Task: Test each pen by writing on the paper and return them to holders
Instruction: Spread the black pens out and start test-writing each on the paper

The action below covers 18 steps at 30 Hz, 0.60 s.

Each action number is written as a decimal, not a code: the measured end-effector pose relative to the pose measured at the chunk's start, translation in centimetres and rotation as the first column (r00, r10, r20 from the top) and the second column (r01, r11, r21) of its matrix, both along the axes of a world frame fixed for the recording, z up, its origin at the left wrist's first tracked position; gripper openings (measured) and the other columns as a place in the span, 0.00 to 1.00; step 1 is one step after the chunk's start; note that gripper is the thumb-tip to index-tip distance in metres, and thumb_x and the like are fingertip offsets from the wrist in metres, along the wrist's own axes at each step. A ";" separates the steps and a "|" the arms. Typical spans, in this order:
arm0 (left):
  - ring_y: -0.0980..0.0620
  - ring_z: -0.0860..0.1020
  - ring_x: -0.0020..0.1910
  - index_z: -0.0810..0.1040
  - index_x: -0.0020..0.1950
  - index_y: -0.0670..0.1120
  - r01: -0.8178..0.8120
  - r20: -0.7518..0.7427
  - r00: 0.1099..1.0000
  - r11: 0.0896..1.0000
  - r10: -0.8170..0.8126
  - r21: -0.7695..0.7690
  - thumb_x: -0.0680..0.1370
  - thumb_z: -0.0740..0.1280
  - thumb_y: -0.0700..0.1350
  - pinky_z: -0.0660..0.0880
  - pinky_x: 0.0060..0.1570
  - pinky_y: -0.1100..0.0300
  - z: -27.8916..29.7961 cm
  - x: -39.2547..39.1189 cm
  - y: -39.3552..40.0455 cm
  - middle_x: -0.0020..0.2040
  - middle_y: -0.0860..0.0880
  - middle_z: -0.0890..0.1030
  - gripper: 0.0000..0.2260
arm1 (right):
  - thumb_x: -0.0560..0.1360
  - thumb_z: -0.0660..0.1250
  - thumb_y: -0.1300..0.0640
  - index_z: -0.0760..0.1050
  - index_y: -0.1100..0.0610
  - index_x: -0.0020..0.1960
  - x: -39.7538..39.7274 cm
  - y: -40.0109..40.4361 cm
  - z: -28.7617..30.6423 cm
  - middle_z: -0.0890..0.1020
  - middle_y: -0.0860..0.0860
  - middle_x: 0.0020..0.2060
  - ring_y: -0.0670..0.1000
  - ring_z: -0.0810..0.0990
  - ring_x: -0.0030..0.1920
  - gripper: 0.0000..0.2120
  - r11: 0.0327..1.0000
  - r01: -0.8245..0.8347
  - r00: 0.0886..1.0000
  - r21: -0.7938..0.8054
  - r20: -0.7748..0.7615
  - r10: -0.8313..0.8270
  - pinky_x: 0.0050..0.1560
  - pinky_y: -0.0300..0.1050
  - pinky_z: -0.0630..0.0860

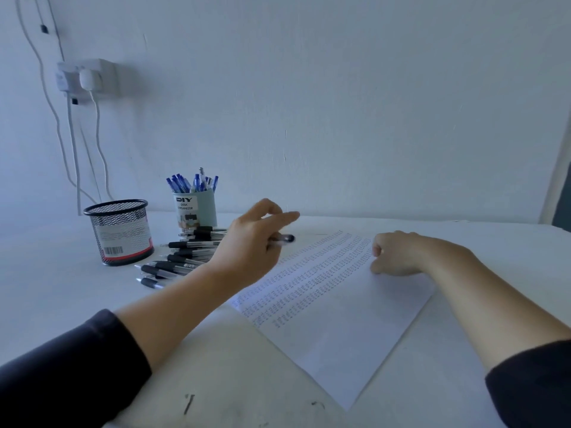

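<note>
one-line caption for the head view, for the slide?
Left hand holds a black pen above the paper; right hand rests on it.

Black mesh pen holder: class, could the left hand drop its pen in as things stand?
Probably yes: the black mesh pen holder stands open-topped, with nothing between it and the left hand.

The clear black-tipped pen (pixel 282 239) in the left hand (pixel 251 242) is motion-blurred, and most of its barrel is hidden behind the palm. The left forearm covers part of the pile of black-grip pens (pixel 182 257) and a corner of the white paper sheet (pixel 333 319). The rows of written marks are too small to read. Both dark sleeves run off the bottom edge.
</note>
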<state>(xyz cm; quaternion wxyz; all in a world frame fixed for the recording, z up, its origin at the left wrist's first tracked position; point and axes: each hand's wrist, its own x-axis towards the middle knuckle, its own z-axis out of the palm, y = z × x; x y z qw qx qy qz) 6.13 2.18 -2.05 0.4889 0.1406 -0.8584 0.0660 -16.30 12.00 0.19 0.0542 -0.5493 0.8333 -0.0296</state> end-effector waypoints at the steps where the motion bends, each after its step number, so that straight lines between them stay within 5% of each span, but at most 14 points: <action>1: 0.66 0.76 0.34 0.80 0.58 0.38 0.022 -0.067 0.998 0.999 -0.020 0.027 0.73 0.60 0.34 0.72 0.36 0.76 0.1 -0.1 0.3 0.50 0.43 0.76 0.16 | 0.74 0.64 0.50 0.70 0.50 0.59 0.9 0.1 0.3 0.72 0.50 0.61 0.53 0.70 0.59 0.15 0.999 -0.054 0.998 0.003 0.044 0.054 0.58 0.47 0.69; 4: 0.59 0.76 0.34 0.82 0.54 0.42 0.036 -0.210 0.978 0.986 -0.001 0.162 0.80 0.57 0.53 0.73 0.32 0.66 0.9 -0.2 1.2 0.46 0.47 0.78 0.19 | 0.72 0.69 0.46 0.67 0.42 0.66 4.5 0.7 1.2 0.66 0.45 0.70 0.50 0.66 0.68 0.24 0.963 -0.267 0.930 0.030 0.268 0.250 0.66 0.48 0.65; 6: 0.60 0.73 0.28 0.82 0.46 0.47 0.081 -0.285 0.957 0.901 0.049 0.426 0.78 0.54 0.63 0.72 0.28 0.59 1.4 -0.1 1.9 0.35 0.49 0.79 0.24 | 0.71 0.70 0.44 0.66 0.38 0.67 6.1 0.9 1.2 0.62 0.43 0.72 0.48 0.61 0.72 0.27 0.929 -0.366 0.868 0.057 0.380 0.319 0.69 0.48 0.60; 9: 0.54 0.75 0.28 0.80 0.42 0.45 0.322 -0.481 0.870 0.611 0.111 0.723 0.78 0.63 0.54 0.72 0.27 0.61 1.9 -0.3 2.1 0.32 0.46 0.80 0.15 | 0.71 0.71 0.43 0.66 0.35 0.67 6.3 0.8 0.6 0.62 0.44 0.73 0.49 0.61 0.72 0.27 0.919 -0.384 0.853 0.087 0.415 0.317 0.68 0.46 0.60; 11: 0.53 0.72 0.27 0.78 0.40 0.42 0.339 -0.464 0.868 0.472 0.175 0.814 0.76 0.69 0.43 0.70 0.26 0.62 2.0 -0.6 2.1 0.30 0.47 0.77 0.07 | 0.70 0.71 0.43 0.65 0.35 0.67 5.6 0.9 0.3 0.62 0.45 0.72 0.50 0.63 0.71 0.28 0.931 -0.351 0.879 0.097 0.377 0.292 0.66 0.46 0.61; 15: 0.55 0.61 0.22 0.69 0.35 0.45 0.381 -0.412 0.886 0.172 0.212 0.908 0.75 0.67 0.36 0.58 0.19 0.66 1.0 -1.6 2.7 0.25 0.50 0.68 0.11 | 0.70 0.71 0.42 0.65 0.37 0.68 3.9 0.9 -0.3 0.62 0.46 0.73 0.51 0.62 0.71 0.29 0.974 -0.222 0.898 0.045 0.399 0.186 0.66 0.47 0.60; 18: 0.52 0.66 0.21 0.71 0.36 0.43 0.378 -0.391 0.909 0.112 0.142 0.919 0.76 0.63 0.36 0.59 0.21 0.65 0.4 -2.3 3.8 0.24 0.47 0.72 0.09 | 0.68 0.70 0.38 0.65 0.36 0.67 3.6 0.6 -0.8 0.63 0.49 0.72 0.53 0.61 0.71 0.29 0.987 -0.161 0.939 0.015 0.309 0.148 0.68 0.51 0.61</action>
